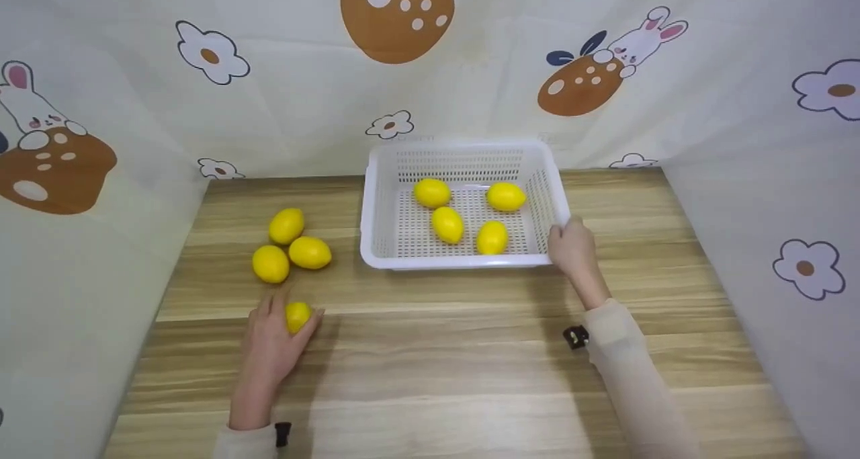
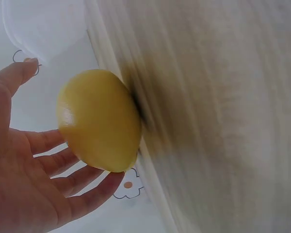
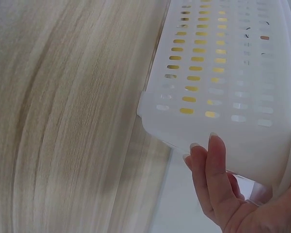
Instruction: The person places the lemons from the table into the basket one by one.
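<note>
In the head view my left hand is beside a yellow lemon on the table's left side. The left wrist view shows fingers spread along one side of this lemon, with the thumb standing apart from it. A white plastic basket with slotted walls holds several lemons. At its front right corner, my right hand grips the rim. From the right wrist, fingers show against the outside of the basket wall.
Three more lemons lie close together beyond my left hand, left of the basket. Behind the wood-grain table hangs a pale cloth printed with rabbits and flowers, which also lines both sides.
</note>
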Tool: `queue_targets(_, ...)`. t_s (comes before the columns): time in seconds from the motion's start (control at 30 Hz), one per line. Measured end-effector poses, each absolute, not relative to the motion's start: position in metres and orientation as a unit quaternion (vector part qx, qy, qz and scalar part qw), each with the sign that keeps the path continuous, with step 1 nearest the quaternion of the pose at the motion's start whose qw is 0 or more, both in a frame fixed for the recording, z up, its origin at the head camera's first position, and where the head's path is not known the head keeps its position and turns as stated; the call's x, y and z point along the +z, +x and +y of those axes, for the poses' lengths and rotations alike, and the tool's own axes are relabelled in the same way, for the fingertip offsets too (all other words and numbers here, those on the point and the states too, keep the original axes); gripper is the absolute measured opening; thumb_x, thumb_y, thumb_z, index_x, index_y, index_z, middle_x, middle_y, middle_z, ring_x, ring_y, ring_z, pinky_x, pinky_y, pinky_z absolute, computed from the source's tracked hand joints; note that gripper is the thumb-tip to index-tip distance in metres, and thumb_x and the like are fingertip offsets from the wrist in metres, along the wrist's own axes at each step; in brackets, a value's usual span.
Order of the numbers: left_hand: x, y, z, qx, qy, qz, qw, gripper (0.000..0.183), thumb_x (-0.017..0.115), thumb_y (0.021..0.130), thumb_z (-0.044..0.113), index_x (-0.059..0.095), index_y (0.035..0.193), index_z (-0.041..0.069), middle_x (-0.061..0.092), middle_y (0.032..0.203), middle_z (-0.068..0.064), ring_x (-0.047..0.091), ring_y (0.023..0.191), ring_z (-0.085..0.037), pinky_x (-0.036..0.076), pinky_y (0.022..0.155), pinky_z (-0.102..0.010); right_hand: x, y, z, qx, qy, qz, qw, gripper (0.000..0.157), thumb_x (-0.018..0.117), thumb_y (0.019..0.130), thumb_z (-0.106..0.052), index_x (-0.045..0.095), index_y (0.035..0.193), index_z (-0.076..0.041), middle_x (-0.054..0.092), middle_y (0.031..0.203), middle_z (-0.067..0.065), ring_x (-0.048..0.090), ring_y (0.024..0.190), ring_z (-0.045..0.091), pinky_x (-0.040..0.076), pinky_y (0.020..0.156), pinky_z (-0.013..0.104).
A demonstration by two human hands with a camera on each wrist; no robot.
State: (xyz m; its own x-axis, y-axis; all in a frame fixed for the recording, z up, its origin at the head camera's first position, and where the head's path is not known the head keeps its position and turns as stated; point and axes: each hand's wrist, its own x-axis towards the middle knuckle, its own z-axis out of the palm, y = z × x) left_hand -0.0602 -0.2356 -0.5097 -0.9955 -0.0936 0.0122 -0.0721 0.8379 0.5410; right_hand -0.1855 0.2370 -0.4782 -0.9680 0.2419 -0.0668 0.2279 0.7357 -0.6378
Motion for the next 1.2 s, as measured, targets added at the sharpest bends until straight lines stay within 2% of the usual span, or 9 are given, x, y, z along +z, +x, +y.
queue_targets(0.13, -0.515, -0.058, -0.237, -0.264, 0.046, -0.963, 0.028, 0.08, 0.072, 0.099, 0.042, 0.045, 0.147, -0.017, 0.05, 0.14, -0.039, 0.054, 0.118, -0.058, 0.046, 0.1, -0.065, -0.478, -0.185, 0.236, 0.343, -0.124, -0.931, 0.015, 0.036, 0.04, 0.104, -0.012, 0.053, 0.113, 0.02, 0.055, 0.086, 0.02, 0.057, 0.078, 0.036, 0.052, 0.072, 0.055)
queue_targets(0.3, -0.519, -0.057, -0.239, -0.258, 0.056, -0.964, 0.033, 0.081, 0.075, 0.097, 0.041, 0.045, 0.147, -0.016, 0.051, 0.137, -0.039, 0.055, 0.116, -0.057, 0.047, 0.098, -0.065, -0.48, -0.185, 0.236, 0.346, -0.122, -0.93, 0.021, 0.035, 0.041, 0.104, -0.012, 0.053, 0.113, 0.02, 0.055, 0.087, 0.021, 0.057, 0.079, 0.037, 0.052, 0.075, 0.057)
queue_targets(0.57, -0.523, -0.059, -0.237, -0.26, 0.054, -0.963, 0.056, 0.081, 0.08, 0.093, 0.039, 0.05, 0.141, -0.019, 0.057, 0.123, -0.038, 0.06, 0.103, -0.055, 0.052, 0.088, -0.064, -0.479, -0.184, 0.237, 0.347, -0.12, -0.93, 0.02, 0.033, 0.041, 0.104, -0.011, 0.054, 0.11, 0.019, 0.053, 0.084, 0.016, 0.055, 0.075, 0.032, 0.05, 0.065, 0.046)
queue_targets(0.8, -0.526, -0.061, -0.236, -0.267, 0.044, -0.962, 0.05, 0.083, 0.084, 0.091, 0.033, 0.048, 0.14, -0.023, 0.057, 0.118, -0.039, 0.062, 0.1, -0.054, 0.053, 0.087, -0.063, -0.479, -0.185, 0.236, 0.352, -0.122, -0.928, 0.021, 0.033, 0.041, 0.104, -0.011, 0.055, 0.109, 0.019, 0.053, 0.085, 0.017, 0.056, 0.077, 0.034, 0.052, 0.072, 0.053)
queue_targets(0.93, -0.526, -0.062, -0.237, -0.273, 0.048, -0.96, 0.043, 0.074, 0.084, 0.091, 0.031, 0.051, 0.131, -0.022, 0.057, 0.112, -0.036, 0.062, 0.096, -0.052, 0.053, 0.084, -0.063, -0.479, -0.185, 0.236, 0.356, -0.125, -0.926, 0.014, 0.033, 0.041, 0.105, -0.011, 0.054, 0.111, 0.019, 0.053, 0.085, 0.017, 0.056, 0.076, 0.033, 0.052, 0.069, 0.049)
queue_targets(1.07, -0.526, -0.064, -0.237, -0.284, 0.054, -0.956, 0.038, 0.061, 0.084, 0.091, 0.027, 0.055, 0.119, -0.019, 0.056, 0.104, -0.032, 0.061, 0.091, -0.049, 0.053, 0.08, -0.061, -0.479, -0.185, 0.237, 0.356, -0.125, -0.926, 0.016, 0.035, 0.041, 0.105, -0.011, 0.054, 0.112, 0.02, 0.055, 0.086, 0.019, 0.057, 0.078, 0.034, 0.052, 0.07, 0.05)
queue_targets(1.2, -0.525, -0.064, -0.236, -0.299, 0.055, -0.952, 0.03, 0.059, 0.083, 0.092, 0.025, 0.055, 0.12, -0.019, 0.057, 0.105, -0.032, 0.061, 0.094, -0.048, 0.053, 0.082, -0.061, -0.48, -0.186, 0.238, 0.355, -0.124, -0.926, 0.017, 0.036, 0.041, 0.105, -0.012, 0.055, 0.112, 0.02, 0.056, 0.087, 0.021, 0.058, 0.079, 0.035, 0.053, 0.073, 0.053)
